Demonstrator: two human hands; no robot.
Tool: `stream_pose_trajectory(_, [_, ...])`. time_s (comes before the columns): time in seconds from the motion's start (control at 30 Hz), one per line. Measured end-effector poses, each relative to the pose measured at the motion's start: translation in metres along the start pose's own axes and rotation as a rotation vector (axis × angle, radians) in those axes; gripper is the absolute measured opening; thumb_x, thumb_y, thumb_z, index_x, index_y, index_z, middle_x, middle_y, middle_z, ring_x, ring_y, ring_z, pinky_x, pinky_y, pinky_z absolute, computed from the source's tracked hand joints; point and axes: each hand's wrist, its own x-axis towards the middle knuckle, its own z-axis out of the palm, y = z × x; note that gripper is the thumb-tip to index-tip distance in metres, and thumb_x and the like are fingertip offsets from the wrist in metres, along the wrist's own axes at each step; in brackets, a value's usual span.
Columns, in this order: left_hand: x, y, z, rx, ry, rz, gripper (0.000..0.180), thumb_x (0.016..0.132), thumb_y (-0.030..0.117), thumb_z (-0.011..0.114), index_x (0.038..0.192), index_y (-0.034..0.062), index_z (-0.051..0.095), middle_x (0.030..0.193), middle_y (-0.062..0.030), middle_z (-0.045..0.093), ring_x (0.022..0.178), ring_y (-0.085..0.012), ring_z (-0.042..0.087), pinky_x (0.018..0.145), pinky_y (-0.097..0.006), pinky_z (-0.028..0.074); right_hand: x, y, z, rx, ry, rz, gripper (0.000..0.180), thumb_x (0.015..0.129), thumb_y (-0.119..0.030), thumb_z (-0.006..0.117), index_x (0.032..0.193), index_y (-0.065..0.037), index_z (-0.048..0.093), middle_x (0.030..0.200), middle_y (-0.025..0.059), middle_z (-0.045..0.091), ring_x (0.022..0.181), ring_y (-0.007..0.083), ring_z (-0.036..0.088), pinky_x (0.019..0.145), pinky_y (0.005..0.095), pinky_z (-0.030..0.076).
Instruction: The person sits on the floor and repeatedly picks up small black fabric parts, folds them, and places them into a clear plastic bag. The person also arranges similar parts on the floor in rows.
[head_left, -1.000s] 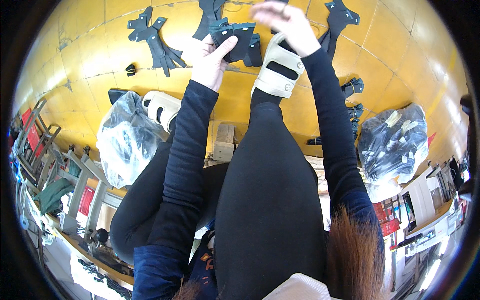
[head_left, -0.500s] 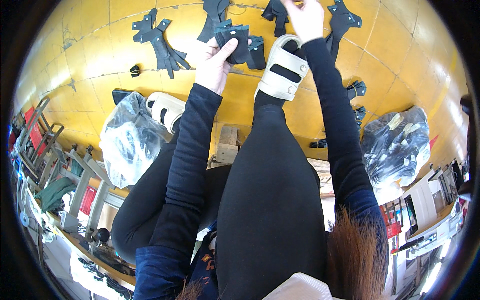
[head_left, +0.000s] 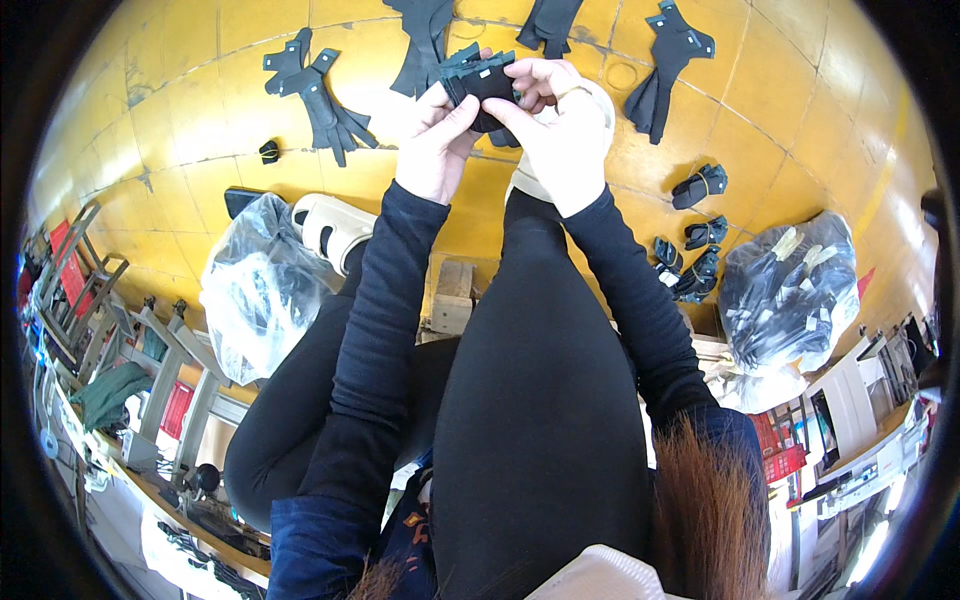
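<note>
In the head view, both hands meet above the yellow tiled floor [head_left: 200, 140], over the person's outstretched legs in black leggings. The left hand [head_left: 437, 150] and the right hand [head_left: 562, 140] together hold a small stack of flat black fabric cut pieces [head_left: 482, 82]. The stack is dark and matte, roughly rectangular, with layered edges showing at its upper left corner; its lower part is hidden behind the hands. The left fingers [head_left: 462, 112] are curled closed on the stack's lower left side, thumb pressing against its front. The right fingers [head_left: 530, 72] are bent closed over its right edge and top, pinching it.

Just beyond the hands, near the far edge of the floor, lie several larger black cut pieces with splayed strips [head_left: 318, 92], one more toward the far right [head_left: 668, 62]. A cream strapped sandal [head_left: 335, 228] sits on the person's left foot, beside a clear plastic bag of dark parts [head_left: 258, 288]. On the right side of the floor, small bundled black pieces [head_left: 698, 186] lie near another clear plastic bag full of black pieces [head_left: 792, 292].
</note>
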Motion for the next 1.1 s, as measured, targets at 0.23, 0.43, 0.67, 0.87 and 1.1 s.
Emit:
stream_pose_trajectory(0.23, [0.003, -0.001, 0.001, -0.068, -0.054, -0.005, 0.036, 0.094, 0.009, 0.053, 0.129, -0.0001, 0.049, 0.120, -0.0103, 0.058, 0.110, -0.0190, 0.057, 0.098, -0.036, 0.045, 0.002, -0.009, -0.009, 0.040, -0.013, -0.065, 0.018, 0.072, 0.001, 0.074, 0.086, -0.001, 0.064, 0.082, 0.0024, 0.057, 0.069, 0.0071, 0.051, 0.062, 0.0200, 0.043])
stream_pose_trajectory(0.43, [0.002, 0.003, 0.013, -0.168, -0.024, 0.011, 0.034, 0.094, 0.008, 0.053, 0.127, 0.0004, 0.050, 0.118, -0.0096, 0.059, 0.108, -0.0186, 0.058, 0.096, -0.037, 0.047, -0.003, -0.009, -0.008, 0.038, 0.032, -0.137, 0.017, 0.075, 0.001, 0.073, 0.088, -0.002, 0.062, 0.086, 0.0031, 0.059, 0.071, 0.0070, 0.053, 0.064, 0.0193, 0.044])
stream_pose_trajectory(0.67, [0.005, -0.002, 0.020, -0.095, 0.052, 0.016, 0.033, 0.093, 0.007, 0.056, 0.125, 0.0019, 0.052, 0.114, -0.0086, 0.062, 0.101, -0.0166, 0.062, 0.085, -0.032, 0.053, -0.012, 0.001, -0.005, 0.395, 0.150, 0.251, 0.028, 0.076, 0.002, 0.073, 0.102, 0.001, 0.060, 0.092, 0.0015, 0.060, 0.077, 0.0058, 0.054, 0.070, 0.0179, 0.045])
stream_pose_trajectory(0.87, [0.008, -0.011, 0.022, -0.012, 0.115, 0.026, 0.032, 0.092, 0.004, 0.056, 0.123, 0.0014, 0.053, 0.115, -0.0105, 0.061, 0.104, -0.0192, 0.061, 0.088, -0.036, 0.053, -0.006, 0.014, -0.015, 0.378, 0.153, 0.223, 0.027, 0.079, -0.005, 0.073, 0.103, 0.003, 0.064, 0.080, 0.0016, 0.063, 0.069, 0.0049, 0.056, 0.062, 0.0187, 0.046])
stream_pose_trajectory(1.1, [0.012, -0.004, 0.013, -0.077, 0.143, -0.009, 0.033, 0.091, 0.004, 0.054, 0.124, 0.0005, 0.052, 0.117, -0.0139, 0.058, 0.107, -0.0222, 0.059, 0.092, -0.040, 0.051, 0.017, 0.049, -0.065, 0.343, 0.421, 0.203, 0.017, 0.083, -0.004, 0.068, 0.100, 0.001, 0.066, 0.091, 0.0050, 0.067, 0.076, 0.0083, 0.060, 0.071, 0.0222, 0.048])
